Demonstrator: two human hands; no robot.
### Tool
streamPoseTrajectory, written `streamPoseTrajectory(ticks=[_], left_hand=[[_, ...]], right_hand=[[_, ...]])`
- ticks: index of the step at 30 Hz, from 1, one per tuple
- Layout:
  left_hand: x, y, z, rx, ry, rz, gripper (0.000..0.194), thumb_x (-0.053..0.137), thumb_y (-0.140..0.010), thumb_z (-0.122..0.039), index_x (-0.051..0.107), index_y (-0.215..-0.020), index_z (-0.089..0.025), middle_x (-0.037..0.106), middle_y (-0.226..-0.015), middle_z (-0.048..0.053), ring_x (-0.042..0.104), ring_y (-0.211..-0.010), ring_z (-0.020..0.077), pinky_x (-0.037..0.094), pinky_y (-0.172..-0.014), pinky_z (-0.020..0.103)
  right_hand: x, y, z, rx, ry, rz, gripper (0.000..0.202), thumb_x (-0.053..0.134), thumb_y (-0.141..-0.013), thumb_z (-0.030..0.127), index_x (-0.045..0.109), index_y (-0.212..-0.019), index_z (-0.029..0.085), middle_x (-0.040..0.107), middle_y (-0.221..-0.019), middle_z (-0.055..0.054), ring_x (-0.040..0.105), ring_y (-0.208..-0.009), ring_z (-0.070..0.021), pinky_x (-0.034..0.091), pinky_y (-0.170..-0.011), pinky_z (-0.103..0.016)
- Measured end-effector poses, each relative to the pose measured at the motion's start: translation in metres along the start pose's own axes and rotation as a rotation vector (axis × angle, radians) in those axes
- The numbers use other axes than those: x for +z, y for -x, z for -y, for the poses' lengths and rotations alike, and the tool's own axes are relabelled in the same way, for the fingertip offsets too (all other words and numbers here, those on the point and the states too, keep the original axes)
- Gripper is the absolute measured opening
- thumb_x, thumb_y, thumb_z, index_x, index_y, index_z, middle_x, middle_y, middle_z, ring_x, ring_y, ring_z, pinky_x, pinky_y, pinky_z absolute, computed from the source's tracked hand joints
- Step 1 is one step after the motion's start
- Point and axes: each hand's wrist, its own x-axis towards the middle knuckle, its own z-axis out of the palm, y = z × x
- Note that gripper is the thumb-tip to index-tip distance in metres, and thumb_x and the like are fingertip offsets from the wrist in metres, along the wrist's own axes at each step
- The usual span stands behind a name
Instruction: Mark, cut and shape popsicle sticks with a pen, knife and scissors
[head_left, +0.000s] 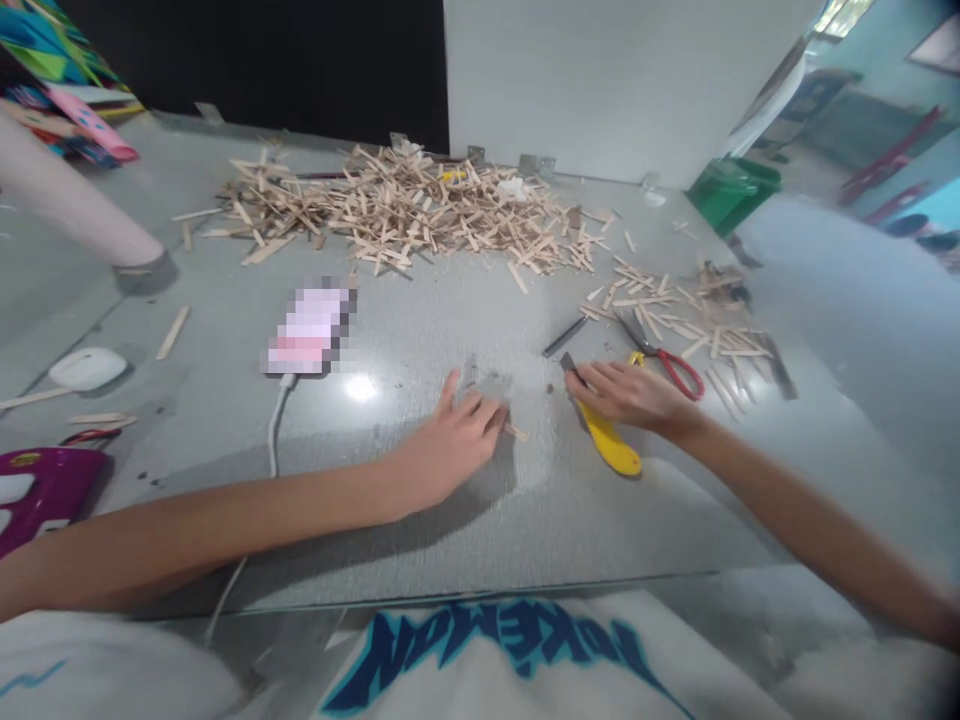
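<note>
My left hand (457, 450) rests low over the table, its fingers curled and one digit sticking out. At its fingertips a small piece of wooden stick (516, 432) pokes out, pinched or pressed against the table. To the right, my right hand (622, 394) is closed around a yellow utility knife (616, 448). The knife's dark blade end shows beyond the fingers, pointing away from me, and its yellow handle slants toward me. Just behind that hand lie scissors (681, 374) with red handles. A slim dark metal tool (565, 336) lies beyond the knife tip.
A large heap of wooden sticks (420, 215) spreads along the back. More loose sticks (667, 305) lie at the right. A phone (311, 330) with a white cable (274, 430), a white earbud case (88, 369) and a purple object (56, 490) are at left. A green bin (735, 195) stands beyond.
</note>
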Motion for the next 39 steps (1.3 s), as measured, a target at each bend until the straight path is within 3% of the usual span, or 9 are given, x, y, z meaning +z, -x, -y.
streamPoseTrajectory(ticks=[4, 8, 11, 13, 16, 19, 22, 29, 39], left_hand=[[-0.006, 0.0, 0.013, 0.032, -0.021, 0.057, 0.043, 0.071, -0.086, -0.006, 0.072, -0.129, -0.012, 0.069, -0.126, 0.016, 0.065, -0.123, 0.0346, 0.037, -0.124, 0.064], [-0.009, 0.0, 0.019, 0.004, 0.021, 0.043, 0.027, 0.064, -0.085, 0.0, 0.071, -0.107, -0.013, 0.068, -0.118, 0.015, 0.064, -0.117, 0.0326, 0.042, -0.115, 0.057], [-0.01, -0.001, 0.02, -0.044, 0.102, -0.056, 0.021, 0.053, -0.1, -0.008, 0.068, -0.112, -0.014, 0.07, -0.11, 0.014, 0.064, -0.111, 0.032, 0.047, -0.106, 0.053], [-0.013, -0.002, 0.02, -0.095, 0.215, -0.085, 0.022, 0.046, -0.108, -0.016, 0.065, -0.119, -0.016, 0.07, -0.1, 0.012, 0.066, -0.1, 0.0297, 0.05, -0.098, 0.049], [-0.019, -0.005, 0.022, -0.19, 0.416, -0.021, 0.026, 0.038, -0.113, -0.021, 0.062, -0.122, -0.017, 0.067, -0.084, 0.006, 0.063, -0.074, 0.0232, 0.052, -0.078, 0.039], [-0.024, -0.009, 0.026, -0.285, 0.669, 0.084, 0.024, 0.039, -0.113, -0.024, 0.062, -0.118, -0.019, 0.065, -0.076, 0.001, 0.058, -0.058, 0.0172, 0.044, -0.061, 0.03], [-0.025, -0.013, 0.029, -0.356, 0.887, 0.179, 0.017, 0.05, -0.108, -0.024, 0.066, -0.109, -0.019, 0.07, -0.078, 0.002, 0.062, -0.062, 0.0161, 0.042, -0.06, 0.027], [-0.023, -0.02, 0.038, -0.362, 1.032, 0.302, 0.024, 0.054, -0.107, -0.031, 0.067, -0.092, -0.017, 0.066, -0.066, 0.0, 0.062, -0.052, 0.014, 0.044, -0.055, 0.024], [-0.03, -0.024, 0.046, -0.339, 1.182, 0.44, 0.024, 0.055, -0.107, -0.022, 0.068, -0.087, -0.018, 0.07, -0.064, 0.0, 0.065, -0.051, 0.0137, 0.047, -0.051, 0.022]], right_hand=[[0.005, 0.003, -0.01, 0.025, 0.171, 0.079, 0.044, 0.039, -0.112, 0.006, 0.075, -0.131, 0.023, 0.078, -0.114, -0.013, 0.071, -0.095, -0.0249, 0.053, -0.078, -0.037], [-0.01, 0.011, -0.011, 0.369, 0.261, 0.069, 0.047, 0.037, -0.11, 0.007, 0.071, -0.14, 0.019, 0.075, -0.136, -0.019, 0.073, -0.11, -0.03, 0.053, -0.083, -0.04], [-0.016, 0.02, -0.005, 0.571, 0.255, 0.082, 0.035, 0.046, -0.115, 0.035, 0.077, -0.11, 0.018, 0.08, -0.1, -0.015, 0.071, -0.077, -0.0273, 0.044, -0.062, -0.037], [-0.014, 0.026, 0.003, 0.622, 0.197, 0.163, 0.047, 0.057, -0.11, 0.057, 0.072, -0.084, 0.021, 0.073, -0.075, -0.01, 0.064, -0.061, -0.0242, 0.036, -0.055, -0.034], [-0.007, 0.032, 0.015, 0.674, 0.115, 0.258, 0.049, 0.071, -0.101, 0.063, 0.063, -0.075, 0.022, 0.067, -0.067, -0.007, 0.061, -0.057, -0.0227, 0.029, -0.054, -0.033], [-0.009, 0.03, 0.021, 0.672, 0.002, 0.24, 0.031, 0.067, -0.103, 0.045, 0.061, -0.083, 0.023, 0.067, -0.072, -0.007, 0.061, -0.061, -0.0228, 0.03, -0.057, -0.034], [-0.024, 0.025, 0.02, 0.632, -0.251, 0.238, 0.027, 0.05, -0.108, 0.035, 0.057, -0.084, 0.024, 0.068, -0.076, -0.005, 0.065, -0.07, -0.0235, 0.039, -0.063, -0.035], [-0.047, 0.016, 0.041, 0.593, -0.581, 0.312, 0.041, 0.034, -0.117, 0.048, 0.059, -0.093, 0.025, 0.069, -0.086, -0.003, 0.067, -0.081, -0.0227, 0.05, -0.08, -0.037], [-0.021, 0.025, 0.059, 0.279, -0.262, 0.273, 0.043, 0.04, -0.119, 0.05, 0.065, -0.104, 0.019, 0.072, -0.084, -0.007, 0.066, -0.07, -0.0224, 0.039, -0.065, -0.033]])
